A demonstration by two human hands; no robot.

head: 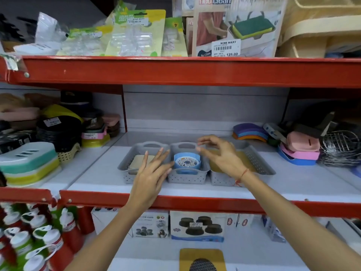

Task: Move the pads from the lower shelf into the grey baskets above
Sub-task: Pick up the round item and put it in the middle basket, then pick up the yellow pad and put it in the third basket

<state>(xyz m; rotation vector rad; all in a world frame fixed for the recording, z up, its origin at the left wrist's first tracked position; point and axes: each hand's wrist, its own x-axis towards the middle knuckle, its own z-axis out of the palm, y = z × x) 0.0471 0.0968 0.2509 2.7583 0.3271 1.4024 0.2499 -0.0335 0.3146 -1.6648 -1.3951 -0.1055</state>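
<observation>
Three grey perforated baskets stand side by side on the middle shelf. The left basket (125, 171) holds a beige pad (137, 162). In the middle basket (187, 178) lies a round blue pad (187, 162) with a patterned label. The right basket (261, 163) holds a yellow-brown pad (243, 158). My left hand (151, 173) is open, fingers spread over the left basket's front right corner. My right hand (218, 153) hovers open above the gap between the middle and right baskets, holding nothing. On the lower shelf lies a yellow pad (202, 258) with a dark mesh oval.
Red shelf rails (175, 202) cross in front. Soap cases and sponges (29, 165) crowd the left, pink and blue dishes (300, 153) and a wire rack (340, 149) the right. Product boxes (197, 225) and red-capped bottles (35, 237) sit on the lower shelf.
</observation>
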